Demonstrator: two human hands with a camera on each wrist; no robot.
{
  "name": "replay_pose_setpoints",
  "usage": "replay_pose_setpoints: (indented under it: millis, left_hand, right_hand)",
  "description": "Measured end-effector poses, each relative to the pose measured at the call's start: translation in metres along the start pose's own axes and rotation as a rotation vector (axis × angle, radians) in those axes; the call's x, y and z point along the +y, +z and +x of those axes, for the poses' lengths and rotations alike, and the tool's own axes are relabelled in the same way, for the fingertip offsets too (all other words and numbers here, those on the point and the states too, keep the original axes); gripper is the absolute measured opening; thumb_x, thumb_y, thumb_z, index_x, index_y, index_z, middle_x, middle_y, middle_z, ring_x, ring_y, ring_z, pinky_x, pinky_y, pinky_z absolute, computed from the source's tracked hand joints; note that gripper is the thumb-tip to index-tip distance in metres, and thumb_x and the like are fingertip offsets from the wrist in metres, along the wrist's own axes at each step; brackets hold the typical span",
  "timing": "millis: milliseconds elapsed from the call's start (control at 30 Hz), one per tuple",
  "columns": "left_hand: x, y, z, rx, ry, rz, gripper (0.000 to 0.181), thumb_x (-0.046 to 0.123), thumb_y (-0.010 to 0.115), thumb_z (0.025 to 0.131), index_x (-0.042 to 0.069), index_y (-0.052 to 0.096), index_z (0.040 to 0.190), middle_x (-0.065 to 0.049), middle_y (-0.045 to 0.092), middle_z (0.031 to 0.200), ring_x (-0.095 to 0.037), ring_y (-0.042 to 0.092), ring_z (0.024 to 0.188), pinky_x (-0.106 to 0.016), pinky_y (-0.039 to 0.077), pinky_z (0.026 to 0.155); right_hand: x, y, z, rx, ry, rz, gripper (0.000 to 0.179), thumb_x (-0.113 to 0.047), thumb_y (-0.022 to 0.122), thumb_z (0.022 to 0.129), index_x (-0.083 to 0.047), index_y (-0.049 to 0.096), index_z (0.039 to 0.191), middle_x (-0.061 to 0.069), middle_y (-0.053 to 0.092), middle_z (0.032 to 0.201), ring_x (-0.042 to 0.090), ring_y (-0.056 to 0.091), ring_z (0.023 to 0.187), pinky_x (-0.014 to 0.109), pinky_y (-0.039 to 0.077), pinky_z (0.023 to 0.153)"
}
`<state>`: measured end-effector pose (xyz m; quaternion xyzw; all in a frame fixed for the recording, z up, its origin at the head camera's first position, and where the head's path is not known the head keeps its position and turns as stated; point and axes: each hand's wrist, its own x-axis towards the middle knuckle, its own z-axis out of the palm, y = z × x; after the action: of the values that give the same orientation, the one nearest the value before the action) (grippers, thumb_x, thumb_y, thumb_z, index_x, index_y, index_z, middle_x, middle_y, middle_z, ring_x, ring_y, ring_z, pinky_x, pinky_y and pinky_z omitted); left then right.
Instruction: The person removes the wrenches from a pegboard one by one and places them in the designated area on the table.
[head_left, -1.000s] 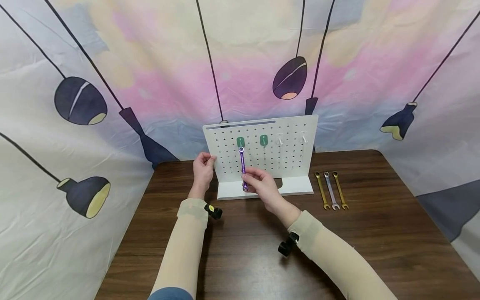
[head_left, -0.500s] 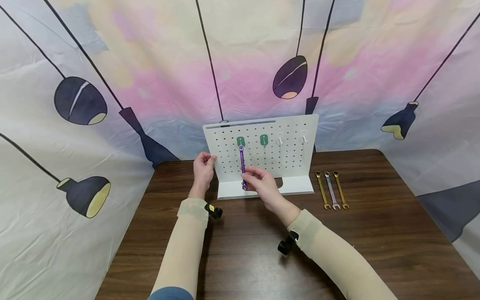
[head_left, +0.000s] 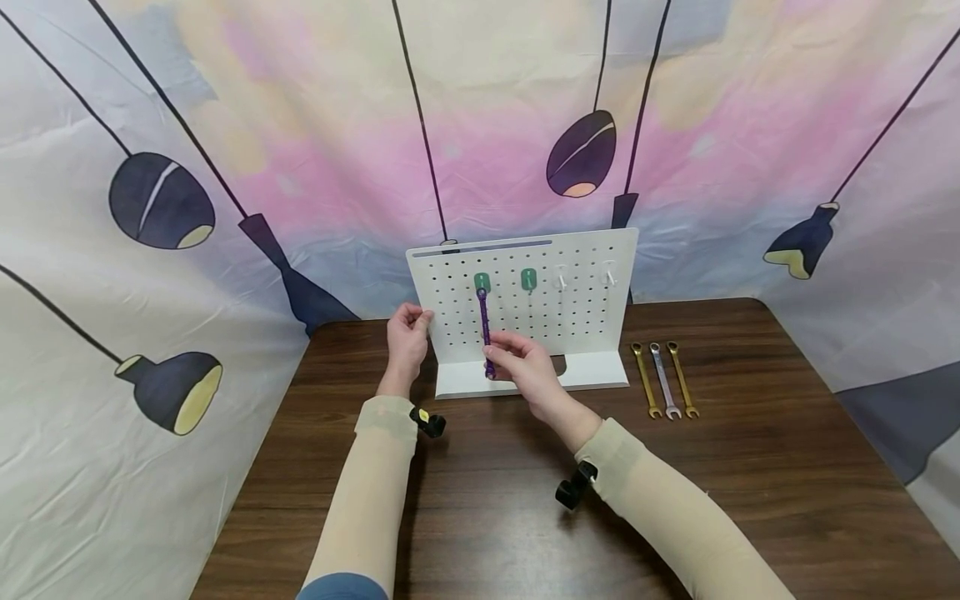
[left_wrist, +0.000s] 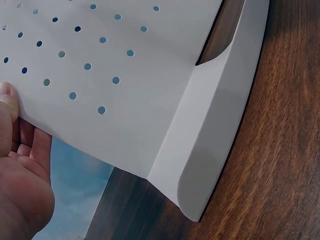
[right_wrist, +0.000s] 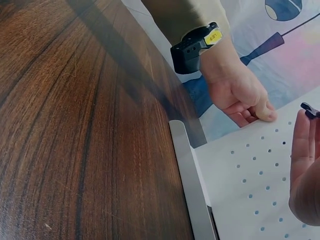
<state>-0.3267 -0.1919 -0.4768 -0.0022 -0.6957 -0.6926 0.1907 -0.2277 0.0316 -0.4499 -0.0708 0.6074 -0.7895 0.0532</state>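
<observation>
A white pegboard (head_left: pixel 592 317) stands upright on its base. My left hand (head_left: pixel 407 342) grips the board's left edge; in the left wrist view the thumb (left_wrist: pixel 7 97) lies on the front, with fingers behind. With thumb and fingers, my right hand (head_left: pixel 528 372) pinches a purple combination wrench (head_left: pixel 484 321) near its lower end. The wrench stands nearly vertical in front of the board, its upper ring end overlapping the bottom of the left green hook (head_left: pixel 482 279). Only one end of the wrench (right_wrist: pixel 311 111) shows in the right wrist view.
A second green hook (head_left: pixel 528 278) and two clear hooks (head_left: pixel 561 277) are on the board, further right. On the brown wooden table (head_left: pixel 487 500), right of the board, lie a gold wrench (head_left: pixel 647 380), a silver wrench (head_left: pixel 664 380) and another gold wrench (head_left: pixel 683 380). A printed cloth (head_left: pixel 337 125) hangs behind.
The purple wrench has risen slightly in my right hand, its ring end now higher against the left green hook. My left hand keeps its place on the board's edge.
</observation>
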Motion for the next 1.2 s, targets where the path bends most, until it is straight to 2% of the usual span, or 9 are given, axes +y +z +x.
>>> replay_pose_setpoints:
  millis: [167, 367, 533, 633, 733, 800, 900, 1200]
  left_hand:
    - [-0.001, 0.001, 0.000, -0.002, 0.011, 0.018, 0.019, 0.006, 0.068, 0.095, 0.009, 0.053, 0.083, 0.001, 0.054, 0.077, -0.007, 0.047, 0.066, -0.018, 0.039, 0.057]
    - [0.000, 0.000, -0.001, -0.001, -0.004, 0.026, 0.018, 0.008, 0.068, 0.095, 0.007, 0.053, 0.084, -0.001, 0.053, 0.079, -0.009, 0.047, 0.067, -0.019, 0.040, 0.058]
    - [0.002, -0.003, -0.001, -0.031, -0.037, 0.028, 0.017, 0.010, 0.067, 0.096, 0.003, 0.054, 0.088, -0.001, 0.053, 0.081, -0.009, 0.047, 0.069, -0.018, 0.039, 0.059]
    - [0.009, -0.004, -0.003, -0.051, -0.049, 0.039, 0.016, 0.008, 0.066, 0.096, 0.000, 0.053, 0.090, -0.002, 0.052, 0.082, -0.009, 0.047, 0.068, -0.019, 0.039, 0.057]
    - [0.022, -0.003, -0.009, -0.062, -0.045, 0.055, 0.016, 0.005, 0.065, 0.097, -0.003, 0.053, 0.090, -0.003, 0.052, 0.082, -0.010, 0.046, 0.066, -0.020, 0.040, 0.056]
    - [0.030, -0.002, -0.013, -0.065, -0.035, 0.067, 0.016, 0.004, 0.064, 0.097, -0.004, 0.052, 0.090, -0.004, 0.052, 0.081, -0.010, 0.046, 0.065, -0.020, 0.040, 0.056]
    - [0.034, -0.001, -0.015, -0.073, -0.033, 0.065, 0.016, 0.004, 0.064, 0.097, -0.003, 0.052, 0.089, -0.003, 0.052, 0.081, -0.009, 0.046, 0.064, -0.020, 0.040, 0.056]
    - [0.033, -0.002, -0.014, -0.072, -0.021, 0.076, 0.016, 0.005, 0.064, 0.097, -0.005, 0.053, 0.090, -0.005, 0.053, 0.081, -0.011, 0.047, 0.067, -0.021, 0.041, 0.059]
  right_hand:
    - [-0.001, -0.005, -0.003, 0.006, -0.009, 0.001, 0.035, -0.014, 0.073, 0.092, -0.003, 0.066, 0.125, 0.011, 0.067, 0.108, 0.018, 0.068, 0.088, 0.037, 0.058, 0.080]
    - [0.003, -0.016, -0.005, 0.008, -0.010, -0.005, 0.038, -0.014, 0.073, 0.092, -0.001, 0.065, 0.126, 0.011, 0.068, 0.113, 0.030, 0.069, 0.098, 0.039, 0.057, 0.082]
    - [0.006, -0.023, -0.005, 0.026, -0.015, -0.017, 0.037, -0.013, 0.072, 0.092, 0.000, 0.065, 0.126, 0.011, 0.068, 0.113, 0.036, 0.066, 0.103, 0.039, 0.057, 0.084]
    - [0.006, -0.027, -0.005, 0.042, -0.009, -0.025, 0.036, -0.013, 0.072, 0.092, -0.001, 0.066, 0.126, 0.011, 0.068, 0.114, 0.040, 0.064, 0.107, 0.038, 0.057, 0.084]
    - [0.006, -0.031, -0.005, 0.059, -0.004, -0.024, 0.038, -0.013, 0.073, 0.091, -0.001, 0.065, 0.126, 0.011, 0.068, 0.116, 0.036, 0.065, 0.105, 0.037, 0.057, 0.083]
    - [0.005, -0.035, -0.006, 0.071, -0.004, -0.021, 0.040, -0.013, 0.074, 0.091, -0.001, 0.065, 0.127, 0.011, 0.068, 0.117, 0.029, 0.068, 0.100, 0.037, 0.057, 0.083]
    - [0.005, -0.041, -0.008, 0.087, 0.002, -0.015, 0.040, -0.013, 0.074, 0.090, -0.002, 0.065, 0.128, 0.010, 0.068, 0.117, 0.020, 0.069, 0.093, 0.036, 0.057, 0.083]
    - [0.007, -0.057, -0.009, 0.100, 0.009, 0.010, 0.041, -0.013, 0.074, 0.090, 0.000, 0.064, 0.128, 0.027, 0.059, 0.129, 0.030, 0.068, 0.099, 0.035, 0.057, 0.083]
